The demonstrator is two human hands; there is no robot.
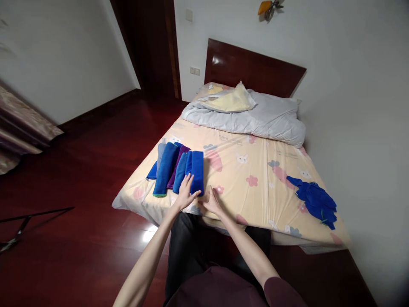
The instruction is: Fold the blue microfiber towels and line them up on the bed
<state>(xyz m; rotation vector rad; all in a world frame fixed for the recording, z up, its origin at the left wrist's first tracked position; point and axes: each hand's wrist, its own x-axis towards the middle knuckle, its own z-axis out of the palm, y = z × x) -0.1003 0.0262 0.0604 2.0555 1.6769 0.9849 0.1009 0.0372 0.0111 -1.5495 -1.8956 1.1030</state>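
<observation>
Folded towels lie side by side in a row on the left part of the bed: a bright blue towel (197, 172) at the right end, a duller blue one (180, 170), a purple one (175, 172), and a green-edged blue one (166, 170) among them. My left hand (185, 194) rests on the near end of the bright blue towel, its fingers spread. Beside that towel's near right corner is my right hand (212, 202), thumb and fingers apart, with some fingertips hidden. A crumpled pile of blue cloths (317, 202) lies at the bed's right side.
The bed (236, 192) has a patterned yellow sheet. A grey quilt (271, 117) and a yellow pillow (234, 100) are bunched near the wooden headboard (252, 64). A thin black stand leg (35, 214) crosses the dark red floor at left, below a curtain (22, 123).
</observation>
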